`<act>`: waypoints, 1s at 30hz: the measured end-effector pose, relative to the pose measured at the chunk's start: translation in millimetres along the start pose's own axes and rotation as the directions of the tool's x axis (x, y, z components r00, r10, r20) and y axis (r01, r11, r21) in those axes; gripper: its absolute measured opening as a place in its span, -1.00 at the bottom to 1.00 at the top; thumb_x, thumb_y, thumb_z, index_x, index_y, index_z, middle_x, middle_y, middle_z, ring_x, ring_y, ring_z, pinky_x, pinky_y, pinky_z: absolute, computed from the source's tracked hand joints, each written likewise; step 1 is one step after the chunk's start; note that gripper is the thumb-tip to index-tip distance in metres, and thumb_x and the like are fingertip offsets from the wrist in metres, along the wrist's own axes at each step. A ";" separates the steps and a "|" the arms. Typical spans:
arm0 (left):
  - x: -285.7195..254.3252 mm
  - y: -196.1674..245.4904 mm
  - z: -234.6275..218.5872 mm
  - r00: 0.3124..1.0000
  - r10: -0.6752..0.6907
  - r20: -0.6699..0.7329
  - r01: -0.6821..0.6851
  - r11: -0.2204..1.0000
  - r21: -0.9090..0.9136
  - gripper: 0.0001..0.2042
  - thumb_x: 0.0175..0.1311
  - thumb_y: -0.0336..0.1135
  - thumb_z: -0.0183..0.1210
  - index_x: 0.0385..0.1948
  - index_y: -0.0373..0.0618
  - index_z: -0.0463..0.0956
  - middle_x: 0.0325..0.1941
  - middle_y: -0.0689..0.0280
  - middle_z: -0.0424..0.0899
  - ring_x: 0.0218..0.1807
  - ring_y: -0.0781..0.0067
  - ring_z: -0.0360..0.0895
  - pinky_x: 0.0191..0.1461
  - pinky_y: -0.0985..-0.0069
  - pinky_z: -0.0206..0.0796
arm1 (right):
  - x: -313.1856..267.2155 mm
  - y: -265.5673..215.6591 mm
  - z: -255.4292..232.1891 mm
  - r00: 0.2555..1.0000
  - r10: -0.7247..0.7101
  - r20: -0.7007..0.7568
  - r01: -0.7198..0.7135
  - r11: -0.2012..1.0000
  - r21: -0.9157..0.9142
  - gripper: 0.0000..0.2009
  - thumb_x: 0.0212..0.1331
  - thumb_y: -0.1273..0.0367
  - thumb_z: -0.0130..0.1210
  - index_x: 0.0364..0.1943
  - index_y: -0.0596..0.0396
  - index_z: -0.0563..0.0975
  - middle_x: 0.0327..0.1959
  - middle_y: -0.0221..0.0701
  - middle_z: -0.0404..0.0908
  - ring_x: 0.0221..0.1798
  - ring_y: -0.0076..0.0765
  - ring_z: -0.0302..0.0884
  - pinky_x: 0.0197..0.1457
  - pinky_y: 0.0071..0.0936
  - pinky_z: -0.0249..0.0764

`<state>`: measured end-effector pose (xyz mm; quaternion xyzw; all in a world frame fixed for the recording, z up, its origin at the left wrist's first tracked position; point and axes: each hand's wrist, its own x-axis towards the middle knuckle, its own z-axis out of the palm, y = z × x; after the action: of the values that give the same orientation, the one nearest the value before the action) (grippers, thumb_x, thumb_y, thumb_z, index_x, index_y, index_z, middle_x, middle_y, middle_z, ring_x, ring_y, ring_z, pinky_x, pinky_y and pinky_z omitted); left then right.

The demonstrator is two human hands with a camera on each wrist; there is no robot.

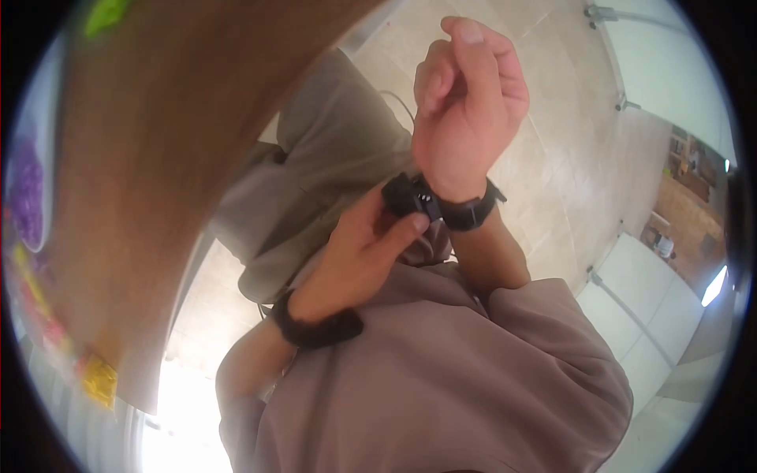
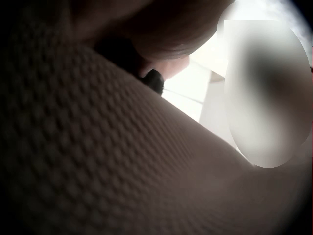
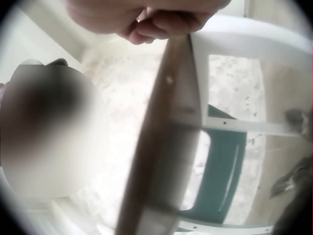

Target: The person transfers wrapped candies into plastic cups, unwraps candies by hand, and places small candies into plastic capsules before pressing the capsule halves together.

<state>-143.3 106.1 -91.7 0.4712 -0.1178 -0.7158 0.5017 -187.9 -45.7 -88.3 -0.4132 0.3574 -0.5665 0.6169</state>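
Observation:
My left hand reaches across in front of the body and grips a small black wrist camera, its thumb on the near side. The camera sits at the black strap around my right wrist. Beyond it, my right hand is raised over the floor with its fingers loosely curled, holding nothing. Those fingers also show at the top of the right wrist view. A dark band circles my left wrist. Close fabric fills much of the left wrist view, with part of a hand above it.
A brown tabletop runs along the left, bearing a bright green item, a container of purple pieces and a yellow packet. Light panels on wheels stand at the right. Tiled floor lies beneath my right hand.

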 end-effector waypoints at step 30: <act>70.4 -43.8 -65.2 0.948 -0.176 0.265 0.233 0.951 -0.202 -0.61 0.54 -0.07 0.14 0.03 -0.30 0.54 -0.13 0.17 0.73 -0.17 0.28 0.76 -0.09 0.48 0.60 | 7.5 104.4 -53.2 0.807 0.591 0.024 -0.551 0.765 -0.333 -0.90 0.24 0.39 0.27 -0.31 0.13 0.65 -0.49 -0.47 0.58 -0.49 -0.59 0.42 -0.44 -0.60 0.32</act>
<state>-122.0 88.1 -193.3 0.3283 -0.0449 -0.8253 0.4573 -193.4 -57.0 -205.0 -0.4116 0.5105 -0.2607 0.7086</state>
